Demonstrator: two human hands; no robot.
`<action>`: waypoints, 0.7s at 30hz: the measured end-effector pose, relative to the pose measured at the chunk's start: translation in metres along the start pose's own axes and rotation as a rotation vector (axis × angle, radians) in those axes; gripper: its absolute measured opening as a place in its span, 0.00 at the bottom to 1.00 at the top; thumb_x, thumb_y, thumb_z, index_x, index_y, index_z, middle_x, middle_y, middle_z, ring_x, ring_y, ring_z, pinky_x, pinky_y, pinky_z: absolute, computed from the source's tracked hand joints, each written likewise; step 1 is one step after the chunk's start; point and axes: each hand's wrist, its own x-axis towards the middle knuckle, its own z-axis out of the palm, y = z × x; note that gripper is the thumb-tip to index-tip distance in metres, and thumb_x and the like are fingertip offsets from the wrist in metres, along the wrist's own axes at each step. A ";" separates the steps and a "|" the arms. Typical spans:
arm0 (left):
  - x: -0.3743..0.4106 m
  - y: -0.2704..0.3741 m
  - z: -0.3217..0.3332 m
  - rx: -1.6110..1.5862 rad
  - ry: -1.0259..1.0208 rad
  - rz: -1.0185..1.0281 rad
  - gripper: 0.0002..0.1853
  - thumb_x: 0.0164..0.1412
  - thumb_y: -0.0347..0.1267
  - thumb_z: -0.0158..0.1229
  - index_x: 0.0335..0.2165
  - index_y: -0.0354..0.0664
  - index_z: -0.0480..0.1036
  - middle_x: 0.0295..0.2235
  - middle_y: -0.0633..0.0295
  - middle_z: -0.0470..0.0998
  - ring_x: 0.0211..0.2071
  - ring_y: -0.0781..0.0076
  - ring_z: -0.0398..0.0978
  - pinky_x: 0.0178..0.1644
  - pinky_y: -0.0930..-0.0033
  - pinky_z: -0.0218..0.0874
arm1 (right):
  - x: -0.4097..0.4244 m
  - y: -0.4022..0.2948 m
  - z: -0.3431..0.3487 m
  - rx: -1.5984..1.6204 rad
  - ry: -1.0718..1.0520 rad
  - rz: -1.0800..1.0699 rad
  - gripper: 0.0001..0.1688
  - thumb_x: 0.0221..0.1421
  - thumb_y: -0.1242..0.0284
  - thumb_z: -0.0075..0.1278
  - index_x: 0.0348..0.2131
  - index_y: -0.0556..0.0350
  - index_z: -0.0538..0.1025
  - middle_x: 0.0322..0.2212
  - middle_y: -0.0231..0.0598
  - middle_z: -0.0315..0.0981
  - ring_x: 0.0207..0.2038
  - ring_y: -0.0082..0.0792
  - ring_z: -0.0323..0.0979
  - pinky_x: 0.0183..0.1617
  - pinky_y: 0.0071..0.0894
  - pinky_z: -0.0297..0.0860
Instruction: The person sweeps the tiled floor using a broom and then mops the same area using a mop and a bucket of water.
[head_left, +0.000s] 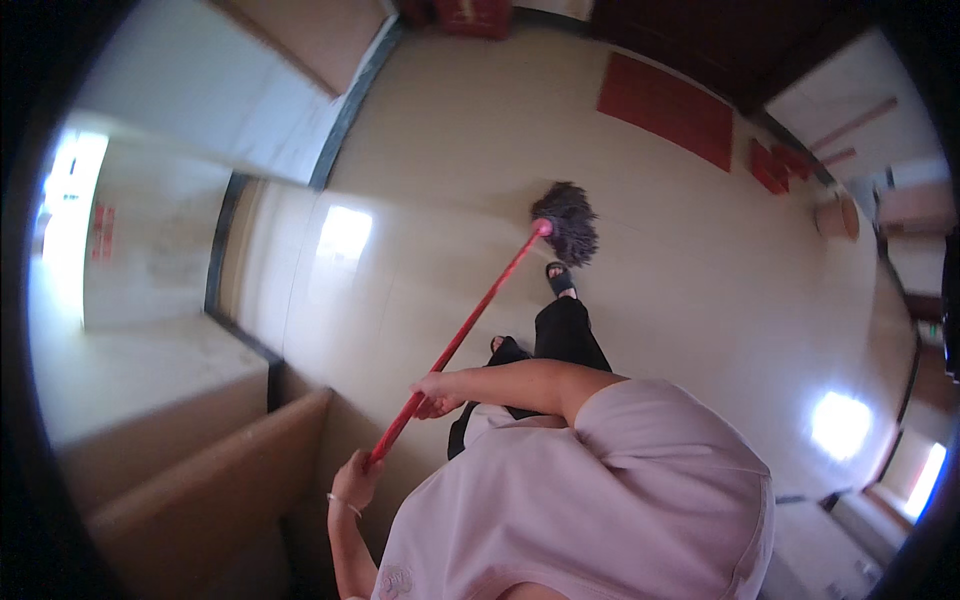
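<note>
A mop with a red handle (478, 309), a pink collar and a dark grey strand head (571, 223) slants across the view. The mop head lies on the tiled floor just beyond my forward foot in a black sandal (559, 280). My left hand (358, 480), with a light bracelet at the wrist, is closed around the top end of the handle. Farther down, my right hand (438, 395) grips the same handle. The fingers of both hands are partly hidden by the handle or turned away.
A red mat (667, 109) lies before a dark door at the top right. Red dustpans (766, 166) and a round bin (838, 217) stand by the right wall. A brown wooden panel (217, 457) is at lower left, near a wall corner (319, 176) with dark skirting.
</note>
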 end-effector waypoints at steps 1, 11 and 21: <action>-0.018 -0.014 0.018 -0.119 0.043 -0.022 0.16 0.50 0.41 0.49 0.31 0.39 0.65 0.21 0.55 0.71 0.24 0.61 0.70 0.27 0.64 0.59 | -0.003 0.008 0.010 -0.130 -0.009 0.057 0.19 0.51 0.62 0.32 0.28 0.54 0.72 0.23 0.36 0.72 0.27 0.27 0.70 0.28 0.26 0.66; 0.060 0.071 0.100 -1.422 -0.057 -0.370 0.14 0.54 0.41 0.45 0.32 0.41 0.64 0.15 0.71 0.60 0.14 0.82 0.58 0.16 0.81 0.50 | 0.072 -0.049 -0.069 -0.311 0.418 -0.133 0.09 0.46 0.72 0.36 0.29 0.59 0.62 0.17 0.43 0.65 0.19 0.35 0.68 0.19 0.35 0.66; 0.229 0.233 0.132 -0.368 -0.232 0.677 0.17 0.53 0.41 0.44 0.30 0.37 0.68 0.26 0.52 0.71 0.27 0.62 0.70 0.34 0.67 0.60 | -0.120 0.016 -0.230 -0.386 0.780 -0.570 0.21 0.52 0.62 0.38 0.45 0.49 0.63 0.14 0.32 0.59 0.12 0.20 0.56 0.13 0.23 0.55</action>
